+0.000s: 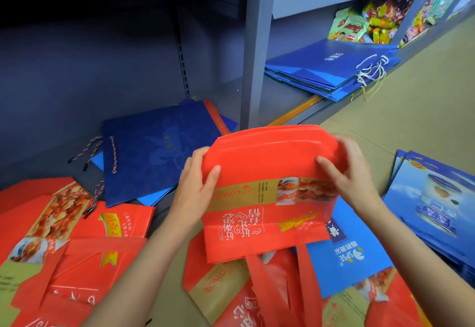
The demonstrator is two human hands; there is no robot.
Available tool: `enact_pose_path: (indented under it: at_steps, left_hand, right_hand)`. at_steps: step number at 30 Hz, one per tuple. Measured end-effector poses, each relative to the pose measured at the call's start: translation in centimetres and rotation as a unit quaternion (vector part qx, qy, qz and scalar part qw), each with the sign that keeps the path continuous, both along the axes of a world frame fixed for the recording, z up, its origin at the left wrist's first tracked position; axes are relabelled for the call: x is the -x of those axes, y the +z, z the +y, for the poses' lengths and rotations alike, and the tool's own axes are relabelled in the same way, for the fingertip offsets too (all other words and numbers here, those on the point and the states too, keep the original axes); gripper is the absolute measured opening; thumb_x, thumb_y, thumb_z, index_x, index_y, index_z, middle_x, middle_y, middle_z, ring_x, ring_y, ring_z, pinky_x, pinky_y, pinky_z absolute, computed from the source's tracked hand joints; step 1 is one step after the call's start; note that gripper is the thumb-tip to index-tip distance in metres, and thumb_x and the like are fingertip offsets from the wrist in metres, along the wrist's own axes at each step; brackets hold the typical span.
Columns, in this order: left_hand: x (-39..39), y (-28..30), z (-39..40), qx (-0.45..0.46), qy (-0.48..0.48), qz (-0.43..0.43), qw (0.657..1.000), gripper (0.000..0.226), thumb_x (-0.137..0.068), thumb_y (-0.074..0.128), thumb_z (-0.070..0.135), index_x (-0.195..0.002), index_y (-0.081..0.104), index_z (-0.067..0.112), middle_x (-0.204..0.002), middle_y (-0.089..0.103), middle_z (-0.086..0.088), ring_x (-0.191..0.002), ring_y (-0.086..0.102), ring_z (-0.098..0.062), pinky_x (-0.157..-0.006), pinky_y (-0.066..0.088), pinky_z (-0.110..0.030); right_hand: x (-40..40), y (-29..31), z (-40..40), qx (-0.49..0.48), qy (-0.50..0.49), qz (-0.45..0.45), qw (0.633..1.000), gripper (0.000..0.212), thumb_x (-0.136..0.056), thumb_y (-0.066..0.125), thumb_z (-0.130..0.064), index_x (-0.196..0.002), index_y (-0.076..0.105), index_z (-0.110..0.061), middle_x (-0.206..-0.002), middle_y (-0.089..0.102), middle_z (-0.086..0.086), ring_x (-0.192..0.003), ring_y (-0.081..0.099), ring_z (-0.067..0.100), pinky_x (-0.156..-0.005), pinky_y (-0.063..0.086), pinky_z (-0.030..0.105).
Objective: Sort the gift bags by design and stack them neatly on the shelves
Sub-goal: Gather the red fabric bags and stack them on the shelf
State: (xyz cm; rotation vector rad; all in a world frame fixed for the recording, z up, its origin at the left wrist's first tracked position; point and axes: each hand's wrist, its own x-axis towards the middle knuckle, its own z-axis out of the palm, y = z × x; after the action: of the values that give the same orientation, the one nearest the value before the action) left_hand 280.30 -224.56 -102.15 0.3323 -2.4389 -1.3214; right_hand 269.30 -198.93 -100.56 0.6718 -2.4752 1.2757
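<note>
I hold a small bundle of flat red gift bags [267,164] in front of the bottom shelf, their red handles hanging down. My left hand [198,180] grips the bundle's left edge, thumb on the front. My right hand [347,172] grips its right edge the same way. More red bags lie on the floor at lower left [64,236] and under the bundle [231,288]. A dark navy bag [159,152] with twisted cord handles lies on the bottom shelf [226,90]. A stack of blue bags [331,69] sits on the shelf to the right.
A bright blue bag [349,257] lies on the floor below my right hand. A pile of light blue printed bags [437,203] lies at far right. A grey shelf upright [257,44] divides the two bays. Snack packets [372,20] fill the shelf behind the blue stack.
</note>
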Motion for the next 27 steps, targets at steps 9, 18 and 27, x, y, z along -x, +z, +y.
enact_pose_path:
  at_steps: [9,18,27]
  left_hand:
    - [-0.8,-0.2,1.5,-0.253,-0.062,0.028,0.965,0.03,-0.085,0.067,0.014,-0.106,0.051,0.027,-0.105,0.063,0.01,-0.091,0.06,0.007,-0.081,0.046,-0.011]
    - [0.6,-0.7,3.8,-0.328,0.007,0.03,0.944,0.019,-0.091,0.055,0.004,-0.095,0.053,0.023,-0.089,0.066,0.008,-0.077,0.064,-0.003,-0.072,0.052,-0.018]
    - [9.7,-3.7,10.3,-0.243,0.039,-0.075,0.966,0.015,-0.088,0.058,0.002,-0.1,0.054,0.009,-0.105,0.064,-0.018,-0.098,0.061,-0.029,-0.086,0.045,-0.039]
  right_hand:
    - [0.9,3.2,1.5,0.195,-0.066,-0.071,0.976,0.023,-0.09,0.058,-0.01,-0.078,0.049,-0.027,-0.065,0.043,-0.01,-0.053,0.039,-0.006,-0.054,0.033,0.01]
    - [-0.1,1.9,6.0,0.2,-0.056,-0.377,0.903,0.052,-0.058,0.08,-0.043,-0.097,0.053,-0.022,-0.086,0.064,-0.002,-0.059,0.064,0.0,-0.047,0.049,0.015]
    - [-2.4,-1.6,15.6,0.15,-0.004,-0.53,0.835,0.064,-0.07,0.079,-0.018,-0.126,0.05,-0.028,-0.116,0.067,0.004,-0.098,0.067,0.026,-0.072,0.058,0.037]
